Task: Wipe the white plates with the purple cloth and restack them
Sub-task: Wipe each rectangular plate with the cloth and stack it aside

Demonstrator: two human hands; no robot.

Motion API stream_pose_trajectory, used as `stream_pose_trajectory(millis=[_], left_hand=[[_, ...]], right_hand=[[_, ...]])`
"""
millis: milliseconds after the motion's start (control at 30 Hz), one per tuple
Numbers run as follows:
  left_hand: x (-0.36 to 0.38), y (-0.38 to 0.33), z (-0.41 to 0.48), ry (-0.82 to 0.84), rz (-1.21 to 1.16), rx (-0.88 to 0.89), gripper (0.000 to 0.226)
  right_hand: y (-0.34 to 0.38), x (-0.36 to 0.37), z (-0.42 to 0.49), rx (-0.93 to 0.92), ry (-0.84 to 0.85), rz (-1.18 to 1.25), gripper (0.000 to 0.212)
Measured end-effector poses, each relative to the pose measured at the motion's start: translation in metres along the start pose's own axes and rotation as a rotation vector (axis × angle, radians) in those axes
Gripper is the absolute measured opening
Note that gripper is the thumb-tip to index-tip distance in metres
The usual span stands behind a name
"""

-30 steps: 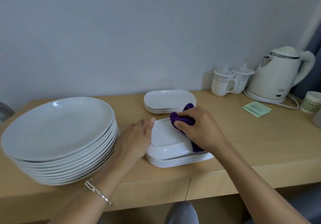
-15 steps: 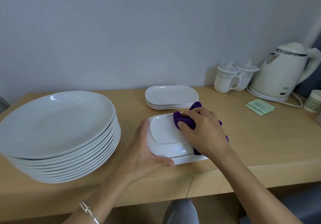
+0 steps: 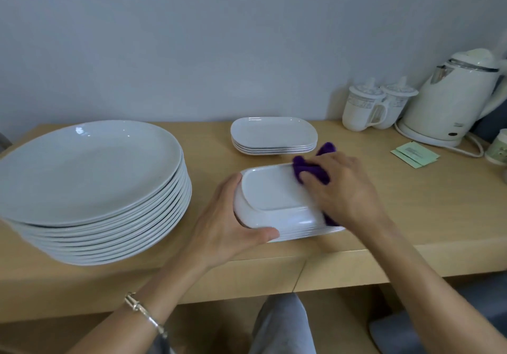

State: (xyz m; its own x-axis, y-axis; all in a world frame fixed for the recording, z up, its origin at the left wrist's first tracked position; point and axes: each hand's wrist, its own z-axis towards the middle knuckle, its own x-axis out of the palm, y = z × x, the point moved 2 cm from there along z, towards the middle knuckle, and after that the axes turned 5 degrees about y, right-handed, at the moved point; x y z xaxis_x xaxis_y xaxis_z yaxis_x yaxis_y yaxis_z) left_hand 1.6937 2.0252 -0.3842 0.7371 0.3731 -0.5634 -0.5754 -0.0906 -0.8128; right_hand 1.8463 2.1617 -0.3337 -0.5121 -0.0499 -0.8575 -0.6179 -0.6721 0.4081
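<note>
1. A pale wooden table point(image 3: 411, 202) is set against a plain blue-grey wall point(image 3: 219, 38), and a vertical seam is seen in the table's front panel.
2. The left end of the table is taken up by a tall stack of round plates point(image 3: 90, 178).
3. A short stack of oblong plates point(image 3: 274, 136) is placed at the back, near the wall.
4. A second low stack point(image 3: 307, 233) lies close to the front edge, and an upturned plate point(image 3: 274, 197) is laid on top of it.
5. The left end of the upturned plate is gripped by the left hand point(image 3: 227, 224), with the thumb curled along the near rim. A bracelet point(image 3: 145, 312) is worn on that wrist.
6. The purple cloth point(image 3: 310, 172) is held bunched in the curled fingers of the right hand point(image 3: 345, 189) and pressed onto the right part of the plate's underside.
7. At the right end, two lidded mugs point(image 3: 362, 109) are stood side by side, just beside a white kettle point(image 3: 452, 98) on its base. Green sachets point(image 3: 414, 154) lie flat in front of the kettle, and a cup point(image 3: 499, 147) is cut off by the frame edge.
8. Below the table, a knee point(image 3: 282, 323) in grey cloth and a grey slipper point(image 3: 392, 334) are seen.
</note>
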Motion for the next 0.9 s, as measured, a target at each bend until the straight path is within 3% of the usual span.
stream_pose_trajectory(millis=[133,233,333,433,567,633,800,900], left_hand=[[0.002,0.004,0.0,0.0,-0.014,0.006,0.089],[0.005,0.004,0.003,-0.003,-0.032,0.015,0.101],[0.006,0.002,0.004,-0.034,-0.072,0.035,0.088],[0.004,0.002,0.001,-0.03,-0.069,0.008,0.088],[0.001,0.005,-0.002,0.003,0.0,-0.001,0.089],[0.002,0.005,-0.002,0.006,0.005,0.004,0.088],[0.002,0.004,-0.002,0.008,0.012,-0.019,0.091],[0.002,0.003,-0.002,0.007,-0.001,-0.029,0.099]], right_hand=[[-0.01,0.004,0.006,0.124,-0.03,-0.047,0.032],[0.039,0.025,-0.002,-0.126,-0.046,-0.081,0.031],[0.071,0.039,-0.012,-0.281,-0.009,-0.035,0.044],[0.05,0.028,-0.007,-0.209,0.056,0.04,0.038],[-0.008,-0.002,0.007,0.023,-0.023,0.052,0.031],[-0.018,-0.002,0.017,0.089,0.019,0.058,0.03],[0.009,0.012,0.053,0.084,0.104,-0.026,0.029],[0.055,0.035,0.056,-0.068,0.166,-0.011,0.03]])
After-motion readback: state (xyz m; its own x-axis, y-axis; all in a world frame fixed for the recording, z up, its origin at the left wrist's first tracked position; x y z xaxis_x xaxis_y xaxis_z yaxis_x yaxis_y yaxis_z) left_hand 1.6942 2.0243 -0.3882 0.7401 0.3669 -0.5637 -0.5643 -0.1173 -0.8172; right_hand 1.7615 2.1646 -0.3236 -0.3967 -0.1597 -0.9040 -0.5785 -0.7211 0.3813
